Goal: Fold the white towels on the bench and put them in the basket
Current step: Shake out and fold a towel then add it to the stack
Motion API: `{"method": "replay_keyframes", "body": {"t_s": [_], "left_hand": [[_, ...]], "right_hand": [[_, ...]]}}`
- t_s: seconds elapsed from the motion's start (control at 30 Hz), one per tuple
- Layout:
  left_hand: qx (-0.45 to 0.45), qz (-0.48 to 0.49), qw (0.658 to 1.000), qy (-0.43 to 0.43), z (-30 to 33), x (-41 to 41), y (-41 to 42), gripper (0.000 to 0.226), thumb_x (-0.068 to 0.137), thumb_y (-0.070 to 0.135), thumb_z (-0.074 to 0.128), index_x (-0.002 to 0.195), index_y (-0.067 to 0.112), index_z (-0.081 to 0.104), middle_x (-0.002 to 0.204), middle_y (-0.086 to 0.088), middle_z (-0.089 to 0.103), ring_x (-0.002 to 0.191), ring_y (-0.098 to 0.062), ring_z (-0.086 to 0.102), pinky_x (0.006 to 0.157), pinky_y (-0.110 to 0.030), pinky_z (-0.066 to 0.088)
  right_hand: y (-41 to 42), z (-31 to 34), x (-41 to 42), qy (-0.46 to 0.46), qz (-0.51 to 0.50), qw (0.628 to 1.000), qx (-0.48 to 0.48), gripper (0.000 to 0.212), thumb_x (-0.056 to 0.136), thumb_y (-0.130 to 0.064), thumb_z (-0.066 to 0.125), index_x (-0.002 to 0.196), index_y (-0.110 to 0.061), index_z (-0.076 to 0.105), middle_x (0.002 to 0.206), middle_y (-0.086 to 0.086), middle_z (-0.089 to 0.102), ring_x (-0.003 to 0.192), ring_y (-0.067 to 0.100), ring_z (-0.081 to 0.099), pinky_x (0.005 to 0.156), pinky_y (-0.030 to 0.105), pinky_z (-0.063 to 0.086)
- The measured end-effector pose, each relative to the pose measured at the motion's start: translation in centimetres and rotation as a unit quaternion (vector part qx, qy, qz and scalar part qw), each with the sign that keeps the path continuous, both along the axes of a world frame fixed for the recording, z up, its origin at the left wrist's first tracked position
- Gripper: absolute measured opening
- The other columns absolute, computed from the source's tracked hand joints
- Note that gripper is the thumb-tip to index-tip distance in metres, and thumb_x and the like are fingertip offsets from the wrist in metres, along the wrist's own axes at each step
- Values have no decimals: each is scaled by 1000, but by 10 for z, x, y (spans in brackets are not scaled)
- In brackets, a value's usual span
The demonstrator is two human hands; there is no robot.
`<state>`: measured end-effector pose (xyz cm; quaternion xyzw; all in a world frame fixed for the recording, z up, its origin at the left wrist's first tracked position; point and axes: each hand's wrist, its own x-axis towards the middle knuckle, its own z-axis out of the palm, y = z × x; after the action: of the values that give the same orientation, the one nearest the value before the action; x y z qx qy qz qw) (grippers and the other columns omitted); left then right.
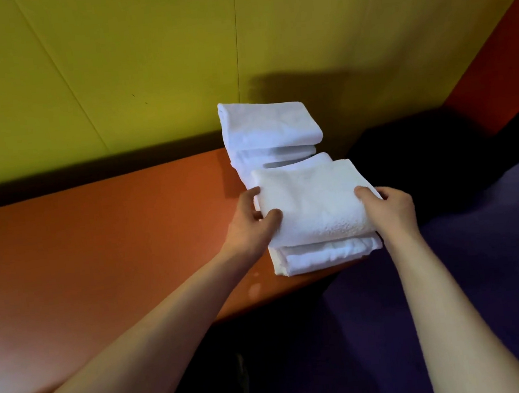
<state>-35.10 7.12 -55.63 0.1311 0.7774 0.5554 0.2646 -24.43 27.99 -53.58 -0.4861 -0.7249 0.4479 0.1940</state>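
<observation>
A folded white towel (313,200) lies on top of another folded white towel (325,255) at the right end of the orange bench (97,251). My left hand (251,221) grips the top towel's left edge, thumb on top. My right hand (387,205) grips its right edge, thumb on top. Behind them, against the wall, stands a stack of folded white towels (268,128). No basket shows clearly; a dark shape (433,158) sits in shadow to the right of the bench.
A yellow-green wall (110,68) rises behind the bench and an orange wall (499,56) closes the right corner. Dark purple floor (467,270) lies right of and below the bench. The bench's left part is bare orange surface.
</observation>
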Motion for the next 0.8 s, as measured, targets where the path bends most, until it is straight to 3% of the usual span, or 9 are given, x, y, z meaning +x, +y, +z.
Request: {"method": "replay_keyframes", "body": {"t_s": [0.1,0.23,0.3,0.4,0.5,0.6,0.7,0.8], "left_hand": [[18,-17,1000,1,20,-16,7,53,89,20,62,138,34,45,107,-4,64,86,-13,66,61,-18,51],[-31,-62,995,76,40,-49,29,48,89,15,62,135,27,52,100,-2,67,74,-10,66,48,-10,45],[-60,-97,986,125,49,-66,45,48,89,18,62,135,28,51,104,-5,67,79,-16,66,53,-15,48],[-125,-144,957,219,63,-86,74,49,86,23,61,133,32,51,110,-6,66,103,-29,62,85,-39,54],[-227,-165,910,305,56,-87,86,55,94,30,61,145,31,43,133,-8,59,123,-35,50,101,-46,43],[-254,-154,876,379,26,-61,66,44,102,40,48,145,30,46,150,-10,45,127,-38,49,100,-51,44],[-241,-200,863,396,5,-34,38,46,104,47,37,146,31,44,162,-8,29,139,-36,38,108,-53,39],[-253,-232,867,362,-3,-17,24,58,103,56,31,156,33,28,169,-3,7,148,-33,22,115,-52,29]], "right_hand": [[-10,18,16,67,-32,984,-161,12,82,-23,71,87,-12,71,85,3,72,77,19,68,67,33,55],[-39,21,35,149,-58,935,-316,2,83,-8,66,83,-9,67,77,5,70,67,19,65,59,31,49],[-57,14,41,173,-57,922,-341,6,83,-6,66,87,-11,68,81,4,72,69,17,67,59,30,49],[-73,2,39,188,-41,925,-327,18,84,-10,70,102,-12,68,98,3,75,87,19,72,60,29,52],[-74,-12,34,115,-44,965,-230,18,84,-29,77,93,-16,68,96,3,75,87,22,74,65,34,56],[-76,-19,42,-48,-56,997,-2,43,77,-53,77,94,-18,60,95,-2,65,90,21,62,76,36,47],[-82,-20,47,-47,-35,965,257,51,78,-42,78,118,-21,54,118,5,57,110,31,54,89,45,43],[-81,-25,42,-68,40,917,392,48,91,-35,65,137,-24,54,151,8,42,139,30,39,111,50,31]]}}
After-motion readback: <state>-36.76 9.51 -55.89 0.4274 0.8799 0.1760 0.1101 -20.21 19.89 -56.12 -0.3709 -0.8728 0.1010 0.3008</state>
